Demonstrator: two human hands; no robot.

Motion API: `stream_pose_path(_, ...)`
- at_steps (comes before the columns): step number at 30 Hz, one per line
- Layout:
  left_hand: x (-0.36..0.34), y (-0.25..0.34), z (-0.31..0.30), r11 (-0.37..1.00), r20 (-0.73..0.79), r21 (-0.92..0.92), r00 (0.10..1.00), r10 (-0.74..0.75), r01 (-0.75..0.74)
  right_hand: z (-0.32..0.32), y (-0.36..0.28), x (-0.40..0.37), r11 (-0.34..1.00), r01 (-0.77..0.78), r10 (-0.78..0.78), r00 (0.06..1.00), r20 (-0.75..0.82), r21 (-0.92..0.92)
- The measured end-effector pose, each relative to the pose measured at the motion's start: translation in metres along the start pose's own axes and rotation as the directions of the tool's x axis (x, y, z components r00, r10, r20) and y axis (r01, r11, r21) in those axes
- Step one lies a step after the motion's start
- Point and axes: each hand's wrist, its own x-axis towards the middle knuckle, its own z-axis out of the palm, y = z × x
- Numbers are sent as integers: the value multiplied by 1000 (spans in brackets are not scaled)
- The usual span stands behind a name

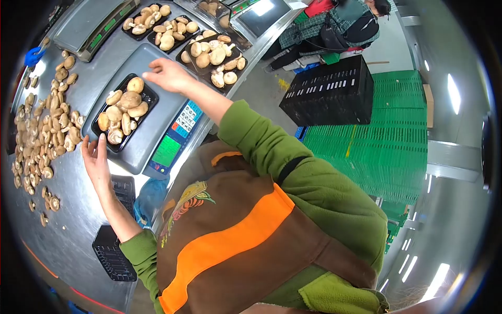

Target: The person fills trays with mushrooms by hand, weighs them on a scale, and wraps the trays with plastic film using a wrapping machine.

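A black tray (149,98) full of brown mushrooms (130,100) rests on the grey platform of a scale (137,63) with a lit green display. My left hand (96,157) is at the tray's lower left end, fingers apart, with nothing in it; whether the fingertips touch the rim I cannot tell. Beyond the tray's other end, over the scale's edge, my right hand (166,74) is empty, its fingers spread and apart from the tray. Many loose mushrooms (52,123) lie on the metal table (68,209) to the left.
Several filled mushroom trays (212,56) stand beyond my right hand. Another scale (91,26) is at the top left. Empty black trays (114,254) sit near my left forearm. A black crate (329,91), stacked green crates (366,152) and another person (334,29) are to the right.
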Motion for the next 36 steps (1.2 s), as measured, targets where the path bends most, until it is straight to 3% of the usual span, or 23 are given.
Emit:
stream_pose_path(2,7,-1,7,999,36,20,998,-42,41,18,-2,9,996,18,-17,1000,11,-89)
stream_pose_path(4,7,17,21,983,7,-64,985,-173,173,35,-2,16,994,10,-3,998,62,-105)
stream_pose_path(8,17,30,40,985,-53,-24,984,-171,170,45,-4,20,997,60,-56,996,74,-57)
stream_pose_path(10,33,28,47,996,-56,-60,996,-67,64,31,-4,30,998,62,-61,996,60,-16)
stream_pose_path(14,57,94,85,995,-44,-81,998,-54,50,-28,-12,63,994,107,-106,994,36,-5)
stream_pose_path(17,100,120,124,995,91,-91,995,45,-37,-77,-8,100,994,111,-111,993,-40,-5)
stream_pose_path(20,155,128,168,992,171,-115,983,66,-47,-116,-1,137,998,42,-37,993,-111,45)
stream_pose_path(22,173,147,195,978,216,-204,976,4,41,-126,20,179,999,20,-15,990,-137,31)
stream_pose_path(27,236,137,239,970,115,-221,991,-73,97,-137,31,252,991,-50,64,991,-117,121)
stream_pose_path(30,261,123,256,961,46,-248,992,-117,125,-131,39,288,998,-29,39,987,-158,62)
stream_pose_path(36,280,97,267,936,50,-274,975,-217,222,-116,72,318,997,-44,53,987,-153,67)
